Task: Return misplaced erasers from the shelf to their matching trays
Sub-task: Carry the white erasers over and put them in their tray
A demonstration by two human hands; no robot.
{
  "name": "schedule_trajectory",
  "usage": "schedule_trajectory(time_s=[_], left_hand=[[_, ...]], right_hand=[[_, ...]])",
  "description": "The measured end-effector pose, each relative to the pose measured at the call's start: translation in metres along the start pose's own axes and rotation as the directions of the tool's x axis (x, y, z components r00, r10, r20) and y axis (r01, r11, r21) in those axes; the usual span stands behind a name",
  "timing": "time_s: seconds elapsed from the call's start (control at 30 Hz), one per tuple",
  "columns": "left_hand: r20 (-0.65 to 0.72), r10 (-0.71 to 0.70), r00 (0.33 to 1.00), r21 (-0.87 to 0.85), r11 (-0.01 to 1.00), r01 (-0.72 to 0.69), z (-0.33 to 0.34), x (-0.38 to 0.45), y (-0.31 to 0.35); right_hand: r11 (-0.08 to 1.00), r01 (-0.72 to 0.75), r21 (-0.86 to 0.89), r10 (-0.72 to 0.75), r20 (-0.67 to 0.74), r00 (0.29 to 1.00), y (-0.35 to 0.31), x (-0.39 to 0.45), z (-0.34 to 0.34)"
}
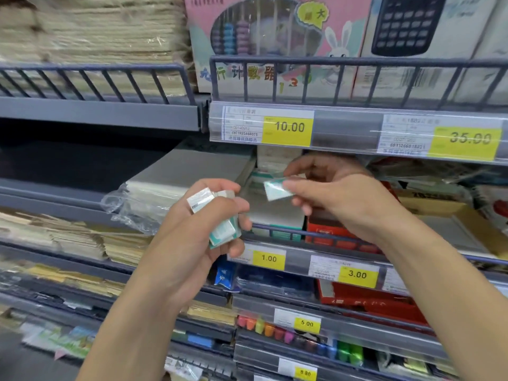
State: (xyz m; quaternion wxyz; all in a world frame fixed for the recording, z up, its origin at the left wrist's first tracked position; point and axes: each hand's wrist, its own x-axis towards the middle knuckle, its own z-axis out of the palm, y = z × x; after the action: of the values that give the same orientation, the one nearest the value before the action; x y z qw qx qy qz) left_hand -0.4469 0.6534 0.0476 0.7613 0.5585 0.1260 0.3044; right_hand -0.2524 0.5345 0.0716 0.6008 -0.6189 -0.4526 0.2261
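Observation:
My left hand is closed around several small white and teal wrapped erasers, held in front of the middle shelf. One white eraser sticks out at the top of that fist. My right hand pinches a single white and teal eraser between thumb and fingertips, just right of the left hand. Behind both hands stands a teal and white eraser tray on the shelf, above the 1.00 price tag. A red tray sits beside it.
A grey wire rail fronts the shelf under my hands. A plastic-wrapped stack of paper lies to the left. An abacus box and a calculator box stand on the upper shelf. Coloured markers fill a lower shelf.

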Motion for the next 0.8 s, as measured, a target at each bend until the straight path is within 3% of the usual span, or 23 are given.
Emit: schedule_trajectory(time_s=[0.1,0.2,0.4,0.6,0.8], left_hand=[[0.037,-0.007,0.999,-0.01,1.0,0.007,-0.015,0.005,0.008],[0.06,-0.015,0.998,-0.005,1.0,0.016,-0.031,0.011,0.015],[0.123,-0.051,0.991,-0.017,0.998,0.053,-0.056,0.021,0.021],[0.124,-0.079,0.989,-0.039,0.996,0.084,-0.071,0.028,0.023],[0.168,-0.074,0.983,0.009,0.997,0.074,-0.072,0.031,0.023]], right_hand=[[0.961,-0.128,-0.247,0.106,-0.101,0.989,0.002,0.016,-0.001],[0.848,-0.201,-0.489,0.149,-0.144,0.978,0.004,0.031,0.005],[0.591,-0.166,-0.789,0.153,-0.093,0.984,0.006,0.053,0.035],[0.343,-0.172,-0.923,0.195,-0.109,0.975,0.022,0.069,0.046],[0.331,-0.135,-0.934,0.149,-0.089,0.985,0.034,0.076,0.046]])
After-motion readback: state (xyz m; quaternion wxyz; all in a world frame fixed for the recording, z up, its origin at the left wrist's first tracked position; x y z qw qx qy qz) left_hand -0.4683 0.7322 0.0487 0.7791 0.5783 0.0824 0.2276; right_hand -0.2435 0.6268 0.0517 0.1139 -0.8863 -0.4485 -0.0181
